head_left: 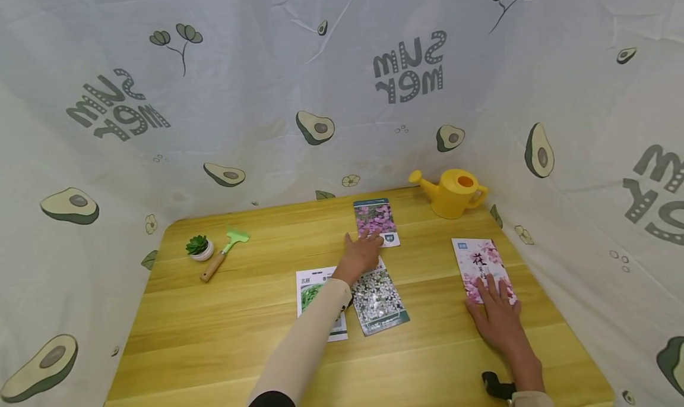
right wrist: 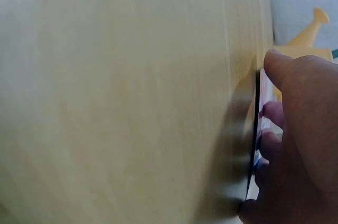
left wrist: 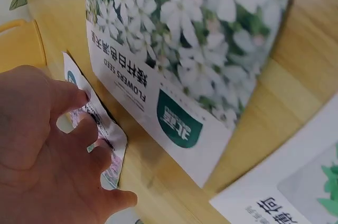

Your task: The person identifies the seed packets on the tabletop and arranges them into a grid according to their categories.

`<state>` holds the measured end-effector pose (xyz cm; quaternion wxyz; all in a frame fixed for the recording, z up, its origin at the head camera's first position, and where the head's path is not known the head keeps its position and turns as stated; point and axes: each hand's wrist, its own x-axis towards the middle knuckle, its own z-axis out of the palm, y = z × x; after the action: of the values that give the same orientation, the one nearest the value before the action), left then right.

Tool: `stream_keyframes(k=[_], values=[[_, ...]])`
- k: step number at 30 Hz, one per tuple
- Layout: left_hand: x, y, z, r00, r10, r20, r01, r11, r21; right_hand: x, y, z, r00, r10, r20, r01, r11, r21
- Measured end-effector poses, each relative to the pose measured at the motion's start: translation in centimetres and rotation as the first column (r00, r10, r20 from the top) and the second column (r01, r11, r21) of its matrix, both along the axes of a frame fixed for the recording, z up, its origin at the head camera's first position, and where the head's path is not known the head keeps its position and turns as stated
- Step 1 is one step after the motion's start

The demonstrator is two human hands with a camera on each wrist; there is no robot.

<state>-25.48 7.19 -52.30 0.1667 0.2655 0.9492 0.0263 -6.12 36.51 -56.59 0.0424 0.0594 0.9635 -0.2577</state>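
Note:
My left hand (head_left: 361, 254) reaches to the lower edge of a flower seed packet (head_left: 374, 217) with pink-purple blooms. Its fingertips touch or hover over that edge, fingers spread and slightly bent in the left wrist view. Under the left wrist lies a white-flower seed packet (head_left: 379, 297). Beside it a packet with green leaves (head_left: 312, 295) is partly hidden by the sleeve. My right hand (head_left: 499, 324) rests on the lower part of a pink blossom packet (head_left: 477, 258), fingers spread over its face and thumb at its left side.
A yellow watering can (head_left: 453, 196) stands at the back right of the wooden table (head_left: 214, 330). Toward the back left are a small potted succulent (head_left: 200, 249) and a green hand rake (head_left: 227, 246) with a wooden handle. Printed cloth (head_left: 256, 86) surrounds the table's back and sides.

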Motion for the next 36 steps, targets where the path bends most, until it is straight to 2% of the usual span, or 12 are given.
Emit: stream_keyframes(k=[6,12,17,22,29,36], values=[[-0.4,-1.5,-0.1,0.999,0.02,0.027,-0.02,1.0,0.024,-0.1,0.0,-0.2,1.0,0.007,-0.012,-0.007,1.0,0.015],[-0.6,-2.9,-0.3,0.999,0.045,0.027,-0.046,0.998,0.037,-0.2,-0.2,-0.1,0.999,0.017,-0.046,-0.016,1.0,0.025],[-0.7,-4.0,-0.3,0.997,0.07,0.028,-0.07,0.997,0.035,-0.3,-0.3,0.2,0.999,0.021,-0.034,-0.02,0.999,0.027],[-0.7,-5.1,-0.6,0.995,0.096,0.031,-0.098,0.992,0.075,-0.3,-0.3,0.3,0.999,0.023,-0.026,-0.022,0.999,0.037],[-0.5,-6.8,-0.7,0.994,0.104,0.034,-0.107,0.992,0.074,-0.2,-0.3,0.2,0.999,0.024,-0.026,-0.023,1.0,0.02],[-0.4,-8.6,-0.6,0.989,0.136,0.066,-0.144,0.978,0.148,-0.3,0.1,0.0,1.0,0.018,0.005,-0.018,1.0,0.004]])
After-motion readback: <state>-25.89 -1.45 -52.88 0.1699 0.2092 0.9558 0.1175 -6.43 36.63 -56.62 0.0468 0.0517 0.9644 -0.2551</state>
